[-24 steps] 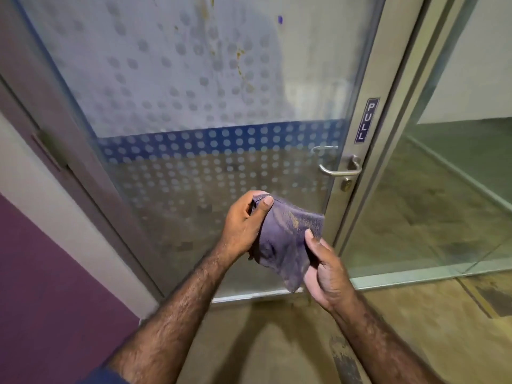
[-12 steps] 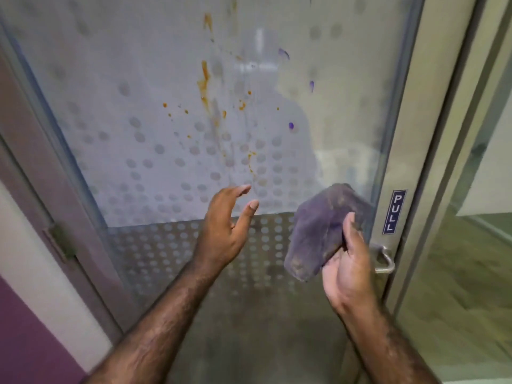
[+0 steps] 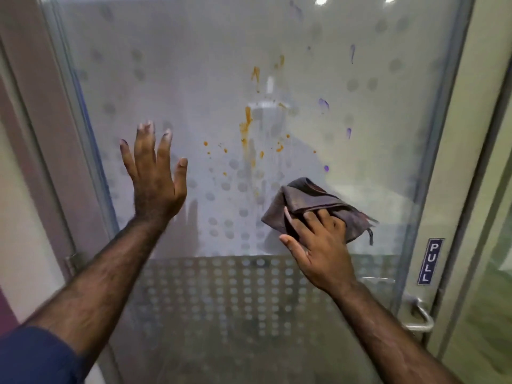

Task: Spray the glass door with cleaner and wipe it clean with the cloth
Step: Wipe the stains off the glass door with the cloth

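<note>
At the far left edge of the frame we see the door frame (image 3: 33, 106) with a hinge (image 3: 72, 262) low on it. In the lower left corner a dark blue sleeve (image 3: 36, 356) covers our upper arm. Our left hand (image 3: 155, 178) is raised at centre left, fingers spread wide and holding nothing, its palm toward the glass door (image 3: 194, 65); we cannot tell whether it touches the pane. The glass fills the middle of the frame, frosted with grey dots, and carries orange splatter (image 3: 246, 123) at centre and purple spots (image 3: 323, 104) to the upper right of that. Below the splatter, at centre right, our right hand (image 3: 318, 245) presses the crumpled purple-grey cloth (image 3: 310, 200) against the glass, fingers laid over its lower part. Further right, on the door's metal stile, a blue "PULL" sign (image 3: 428, 261) sits above the lever handle (image 3: 419, 318) in the lower right.
</note>
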